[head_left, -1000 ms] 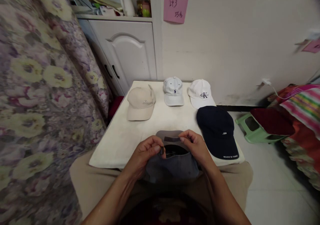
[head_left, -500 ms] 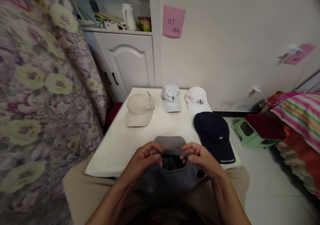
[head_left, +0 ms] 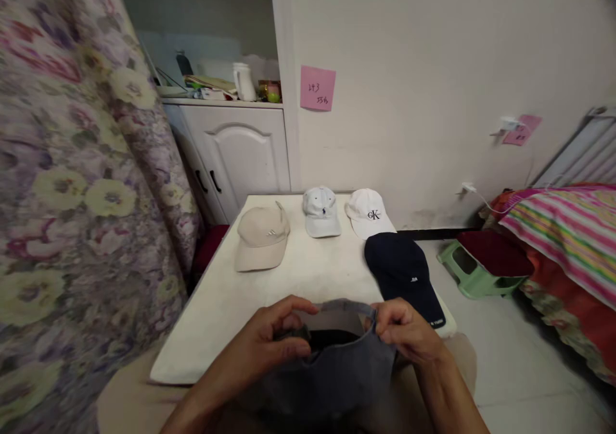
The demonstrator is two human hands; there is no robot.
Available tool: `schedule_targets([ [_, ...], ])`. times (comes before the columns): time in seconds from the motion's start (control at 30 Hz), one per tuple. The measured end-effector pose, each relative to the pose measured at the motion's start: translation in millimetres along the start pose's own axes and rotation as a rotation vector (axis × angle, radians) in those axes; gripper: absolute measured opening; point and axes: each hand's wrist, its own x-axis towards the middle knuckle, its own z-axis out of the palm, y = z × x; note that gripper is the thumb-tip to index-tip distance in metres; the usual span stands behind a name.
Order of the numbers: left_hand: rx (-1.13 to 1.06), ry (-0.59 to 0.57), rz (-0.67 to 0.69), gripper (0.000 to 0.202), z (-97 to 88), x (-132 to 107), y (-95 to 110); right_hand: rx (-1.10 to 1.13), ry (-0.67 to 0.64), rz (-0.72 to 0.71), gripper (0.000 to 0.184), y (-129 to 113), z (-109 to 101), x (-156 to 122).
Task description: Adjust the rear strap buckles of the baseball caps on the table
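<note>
A grey-blue cap hangs between both hands over my lap, its back opening facing me. My left hand pinches the left side of the cap's rear strap, fingers closed. My right hand grips the right side of the strap, fingers curled. Beyond them on the white table lie a beige cap, a pale blue cap, a white cap with a black logo and a navy cap.
A floral curtain fills the left side. A white cabinet stands behind the table, with a jug and clutter on top. A green stool with a dark red cushion and a striped bed are on the right.
The view has tilted upward, so the table and caps sit lower in frame. The cap in my hands has been lifted and turned, its brim no longer lying flat on the table.
</note>
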Motion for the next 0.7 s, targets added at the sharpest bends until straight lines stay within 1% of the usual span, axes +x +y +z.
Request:
schedule_targets([
  [0.07,-0.009,-0.073,-0.010,0.037,-3.2,-3.5,11.8,-0.006,0.006,-0.040,0.014,-16.1,9.4,3.7],
  [0.1,-0.040,-0.087,0.001,0.035,-4.8,-4.9,17.3,-0.021,-0.011,-0.051,0.015,-24.9,14.2,5.5],
  [0.13,-0.087,-0.077,0.027,0.032,-6.3,-5.9,22.7,-0.029,-0.024,-0.063,0.017,-33.8,19.0,7.4],
  [0.17,-0.152,-0.048,0.067,0.030,-7.3,-6.3,28.2,-0.025,-0.027,-0.072,0.019,-42.5,23.6,9.4],
  [0.23,-0.319,0.049,0.172,0.028,-7.8,-4.2,39.2,0.028,0.006,-0.070,0.026,-57.4,31.9,14.2],
  [0.3,-0.458,0.152,0.271,0.026,-6.8,2.5,49.3,0.118,0.046,-0.056,0.039,-64.6,37.9,20.9],
  [0.33,-0.501,0.191,0.302,0.026,-6.1,7.5,53.0,0.170,0.053,-0.048,0.046,-63.9,39.5,25.0],
  [0.4,-0.530,0.239,0.330,0.025,-5.5,20.0,55.8,0.284,0.043,-0.002,0.055,-52.9,39.5,33.5],
  [0.43,-0.532,0.252,0.333,0.025,-5.9,27.0,54.4,0.339,0.030,0.049,0.057,-43.2,38.0,37.4],
  [0.5,-0.529,0.260,0.316,0.026,-8.1,41.1,46.5,0.429,0.011,0.162,0.060,-19.0,32.5,43.3],
  [0.53,-0.528,0.259,0.299,0.027,-9.7,47.6,40.9,0.465,0.004,0.206,0.058,-6.4,29.0,45.3],
  [0.6,-0.529,0.246,0.252,0.028,-13.4,59.4,29.2,0.517,0.008,0.237,0.055,15.8,22.2,48.0],
  [0.7,-0.552,0.221,0.207,0.027,-18.3,73.6,18.9,0.531,0.008,0.243,0.052,37.4,15.2,51.3],
])
